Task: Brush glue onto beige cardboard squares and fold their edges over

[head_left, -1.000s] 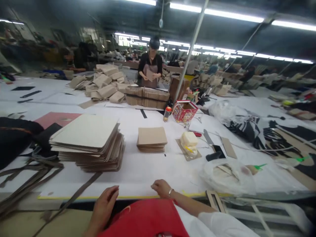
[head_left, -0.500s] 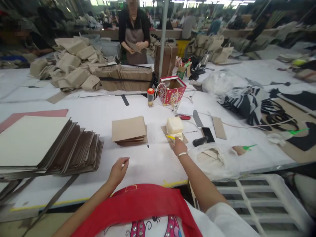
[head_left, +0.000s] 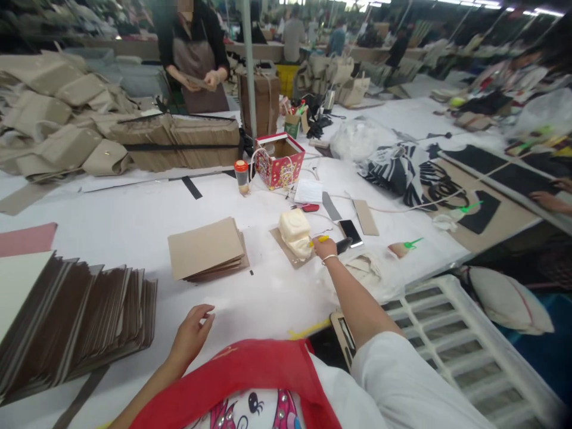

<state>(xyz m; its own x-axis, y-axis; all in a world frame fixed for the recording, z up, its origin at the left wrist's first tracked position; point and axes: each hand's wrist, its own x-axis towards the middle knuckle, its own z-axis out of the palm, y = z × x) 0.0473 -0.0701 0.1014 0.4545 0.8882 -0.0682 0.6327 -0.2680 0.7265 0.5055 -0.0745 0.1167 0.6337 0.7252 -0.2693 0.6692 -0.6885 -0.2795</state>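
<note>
My right hand [head_left: 325, 248] is closed around a small yellow tool [head_left: 322, 239], whose exact kind I cannot make out. Its tip is at the right side of a soft-looking cream-coloured block [head_left: 295, 225]. That block rests on a flat brown card [head_left: 280, 241]. My left hand [head_left: 193, 332] hovers over the white table near its front, fingers apart, holding nothing. Ahead of it lies a small stack of beige panels [head_left: 205, 245]. To its left stands a larger fanned stack of brown and grey sheets [head_left: 89, 316].
A phone [head_left: 351, 232], red-handled snips [head_left: 308, 208] and a plastic bag of pale pieces [head_left: 364, 269] lie around my right hand. Farther back are an orange-lidded jar [head_left: 241, 177] and a red patterned box [head_left: 279, 164]. A co-worker [head_left: 196, 56] stands across the table.
The view has turned to the right and moved closer. My right hand has shifted from the block's front to its right side with the yellow tool. My left hand's fingers have spread.
</note>
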